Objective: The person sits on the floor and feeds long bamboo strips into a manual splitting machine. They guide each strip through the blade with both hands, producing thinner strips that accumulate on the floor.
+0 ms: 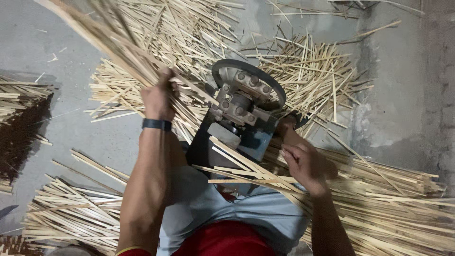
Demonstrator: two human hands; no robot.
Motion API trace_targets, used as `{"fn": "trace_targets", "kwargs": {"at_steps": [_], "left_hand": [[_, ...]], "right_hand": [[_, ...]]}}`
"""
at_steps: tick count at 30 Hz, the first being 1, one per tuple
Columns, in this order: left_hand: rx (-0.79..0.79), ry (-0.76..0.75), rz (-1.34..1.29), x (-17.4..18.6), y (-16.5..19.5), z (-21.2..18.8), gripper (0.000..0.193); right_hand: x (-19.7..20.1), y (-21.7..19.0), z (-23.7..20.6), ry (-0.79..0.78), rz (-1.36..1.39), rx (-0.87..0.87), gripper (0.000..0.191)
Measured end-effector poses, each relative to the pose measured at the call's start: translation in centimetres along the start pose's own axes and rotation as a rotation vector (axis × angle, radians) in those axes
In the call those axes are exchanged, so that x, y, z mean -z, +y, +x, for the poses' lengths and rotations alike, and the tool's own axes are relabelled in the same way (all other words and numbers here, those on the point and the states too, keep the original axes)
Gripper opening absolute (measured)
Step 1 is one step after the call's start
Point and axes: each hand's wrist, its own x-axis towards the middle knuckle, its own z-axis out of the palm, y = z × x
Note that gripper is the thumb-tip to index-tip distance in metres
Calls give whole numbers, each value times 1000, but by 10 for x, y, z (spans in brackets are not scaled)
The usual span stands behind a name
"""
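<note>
My left hand point(158, 97) is raised and closed around a long bundle of bamboo strips point(102, 35) that slants up to the upper left. A dark band sits on that wrist. My right hand point(305, 163) rests on the pile of bamboo strips point(379, 199) at the right, fingers curled over a few of them. Between the hands stands a small metal machine point(241, 106) with a round grey wheel and bolted rollers on a dark blue body. Loose strips point(241, 166) lie across its near side.
Bamboo strips lie in heaps all over the grey concrete floor point(57, 128): behind the machine point(308, 76), at the lower left point(71, 208), and on the left edge point(19, 95). My knees in grey and red cloth fill the bottom centre.
</note>
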Motion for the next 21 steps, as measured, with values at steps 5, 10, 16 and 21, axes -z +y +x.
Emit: {"fn": "trace_targets", "kwargs": {"at_steps": [5, 10, 16, 21], "left_hand": [[-156, -154, 39, 3, 61, -10, 5], [-11, -667, 478, -17, 57, -68, 12], [127, -1091, 703, -52, 7, -135, 24], [197, -966, 460, -49, 33, -117, 29]], "right_hand": [[15, -29, 11, 53, -51, 26, 24], [35, -77, 25, 382, -281, 441, 33], [47, -80, 30, 327, -391, 606, 30], [47, -3, 6, 53, -218, 313, 6]]}}
